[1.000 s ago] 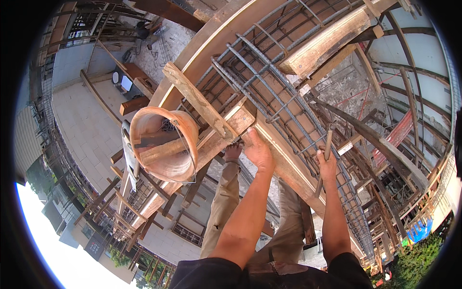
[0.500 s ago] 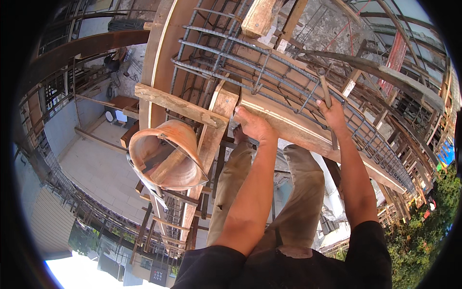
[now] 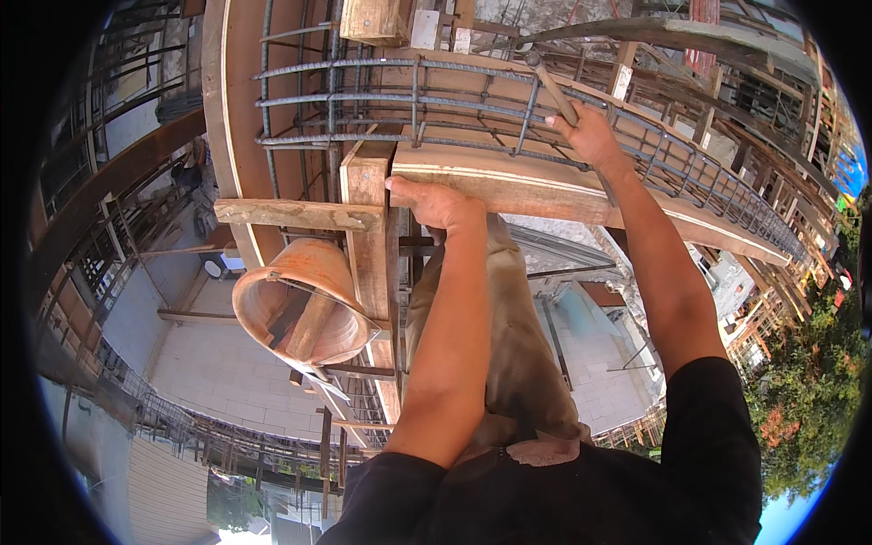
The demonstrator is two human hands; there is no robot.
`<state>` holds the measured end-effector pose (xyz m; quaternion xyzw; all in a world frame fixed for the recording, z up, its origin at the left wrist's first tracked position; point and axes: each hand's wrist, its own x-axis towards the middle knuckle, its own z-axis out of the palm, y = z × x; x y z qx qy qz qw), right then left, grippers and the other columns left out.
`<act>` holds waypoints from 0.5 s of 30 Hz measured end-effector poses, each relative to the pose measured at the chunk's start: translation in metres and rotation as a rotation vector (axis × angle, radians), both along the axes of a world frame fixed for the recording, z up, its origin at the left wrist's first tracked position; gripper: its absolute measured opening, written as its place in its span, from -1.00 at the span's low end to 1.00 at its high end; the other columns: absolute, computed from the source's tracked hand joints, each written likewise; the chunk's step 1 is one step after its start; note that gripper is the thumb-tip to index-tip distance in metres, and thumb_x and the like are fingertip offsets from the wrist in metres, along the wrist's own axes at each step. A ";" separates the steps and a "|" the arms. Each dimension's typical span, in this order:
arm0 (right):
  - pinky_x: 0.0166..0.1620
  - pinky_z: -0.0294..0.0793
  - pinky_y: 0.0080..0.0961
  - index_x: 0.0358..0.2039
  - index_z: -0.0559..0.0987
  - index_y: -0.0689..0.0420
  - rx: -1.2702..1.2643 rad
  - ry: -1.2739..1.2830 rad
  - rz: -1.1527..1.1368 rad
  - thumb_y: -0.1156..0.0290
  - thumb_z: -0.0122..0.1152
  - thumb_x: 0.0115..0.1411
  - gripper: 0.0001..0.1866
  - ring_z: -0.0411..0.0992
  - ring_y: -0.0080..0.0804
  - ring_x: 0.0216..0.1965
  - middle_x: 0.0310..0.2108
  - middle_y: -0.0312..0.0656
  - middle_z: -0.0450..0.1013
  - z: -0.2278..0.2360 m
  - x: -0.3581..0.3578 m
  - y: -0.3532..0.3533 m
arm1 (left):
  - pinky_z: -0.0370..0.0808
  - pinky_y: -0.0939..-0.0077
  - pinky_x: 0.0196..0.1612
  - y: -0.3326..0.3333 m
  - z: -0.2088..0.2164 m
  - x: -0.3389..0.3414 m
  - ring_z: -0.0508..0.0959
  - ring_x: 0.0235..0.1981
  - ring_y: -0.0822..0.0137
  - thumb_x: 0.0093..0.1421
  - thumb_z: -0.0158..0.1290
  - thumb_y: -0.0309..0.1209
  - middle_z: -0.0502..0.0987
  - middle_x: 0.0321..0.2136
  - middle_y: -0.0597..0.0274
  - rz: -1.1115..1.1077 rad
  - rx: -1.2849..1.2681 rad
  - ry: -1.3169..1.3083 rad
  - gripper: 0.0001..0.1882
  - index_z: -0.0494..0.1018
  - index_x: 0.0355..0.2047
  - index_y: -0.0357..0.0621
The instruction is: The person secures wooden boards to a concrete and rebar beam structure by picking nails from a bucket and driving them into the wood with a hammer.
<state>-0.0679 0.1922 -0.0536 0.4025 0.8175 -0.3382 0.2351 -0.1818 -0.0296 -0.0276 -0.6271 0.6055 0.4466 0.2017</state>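
My left hand is closed on the near end of a long wooden formwork board, its thumb beside an upright timber. Some of its fingers are hidden. My right hand grips a wooden-handled tool that looks like a hammer, held over the steel rebar cage that lies along the board. The tool's upper end points away from me, and its lower part is mostly hidden by my hand and wrist.
An orange bucket with a piece of wood inside sits left of my left arm, below a short crosspiece. Open gaps drop to a tiled floor far below. Timber props and scaffolding crowd the right, with green foliage beyond.
My view has turned and shifted, so the board and rebar cage lie more level. My left hand stays at the board's end; the right still holds the tool, now tilted further left.
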 end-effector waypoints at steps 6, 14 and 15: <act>-0.11 0.50 -0.13 -0.07 0.61 0.12 -0.053 0.004 -0.062 -0.13 0.27 0.21 -0.44 0.57 0.04 -0.23 -0.35 0.05 0.59 0.011 -0.005 -0.003 | 0.36 0.06 0.27 0.005 0.012 0.000 0.42 0.18 -0.15 0.09 -0.19 0.57 0.29 0.27 -0.29 0.078 0.021 0.089 0.29 0.19 0.25 -0.63; -0.11 0.48 -0.11 -0.08 0.58 0.19 -0.098 0.008 -0.092 -0.06 0.30 0.21 -0.46 0.55 0.05 -0.19 -0.30 0.07 0.58 0.011 -0.006 0.001 | 0.35 0.11 0.29 0.012 0.013 -0.002 0.36 0.23 -0.12 0.10 -0.17 0.56 0.24 0.31 -0.24 0.082 0.048 0.090 0.28 0.15 0.28 -0.60; -0.11 0.48 -0.11 -0.08 0.58 0.19 -0.082 0.031 -0.090 -0.05 0.30 0.20 -0.46 0.55 0.06 -0.19 -0.30 0.08 0.58 0.012 -0.006 0.002 | 0.34 0.12 0.30 0.012 0.013 -0.003 0.36 0.24 -0.12 0.11 -0.17 0.55 0.23 0.32 -0.24 0.100 0.052 0.078 0.28 0.13 0.29 -0.59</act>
